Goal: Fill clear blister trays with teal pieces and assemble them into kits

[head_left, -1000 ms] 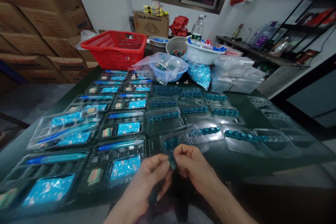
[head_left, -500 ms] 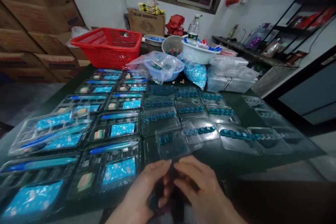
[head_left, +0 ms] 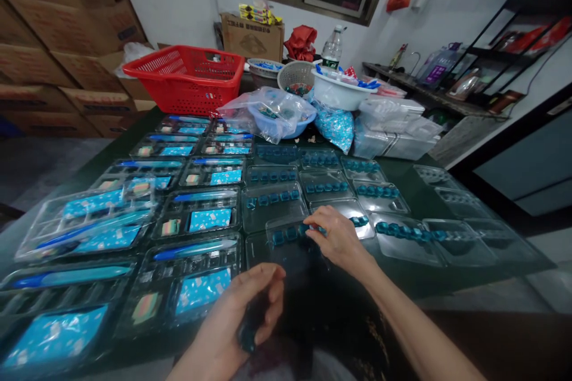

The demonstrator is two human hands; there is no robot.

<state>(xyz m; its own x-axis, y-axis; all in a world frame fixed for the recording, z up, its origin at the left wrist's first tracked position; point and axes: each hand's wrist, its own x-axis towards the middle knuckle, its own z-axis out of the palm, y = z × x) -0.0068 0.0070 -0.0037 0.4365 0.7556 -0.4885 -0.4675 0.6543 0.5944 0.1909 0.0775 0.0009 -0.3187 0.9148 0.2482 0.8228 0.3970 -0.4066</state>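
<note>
My left hand [head_left: 250, 306] is curled near the table's front edge, with a dark teal translucent piece [head_left: 247, 338] showing under its fingers. How many pieces lie in that palm is hidden. My right hand [head_left: 333, 235] reaches over a clear plastic tray [head_left: 286, 256], fingertips pinched on a small teal gem-like block at the end of a short row of teal blocks [head_left: 277, 238]. Behind it, a neighbouring tray holds a row of similar blocks [head_left: 272, 197]. Left of my left hand lies a filled tray with a blue pen [head_left: 194, 250], a striped eraser [head_left: 146, 308] and a blue patterned packet [head_left: 203, 290].
More filled trays cover the left side of the table. Block-filled trays [head_left: 379, 190] and clear trays [head_left: 478, 241] spread right. At the back stand a red basket [head_left: 187, 80], a blue basin [head_left: 281, 125], a white basin [head_left: 342, 92] and stacked clear trays [head_left: 388, 128].
My right hand has moved from beside my left hand forward and right onto the tray. Another teal block shows in the tray's row. My left hand has shifted slightly left.
</note>
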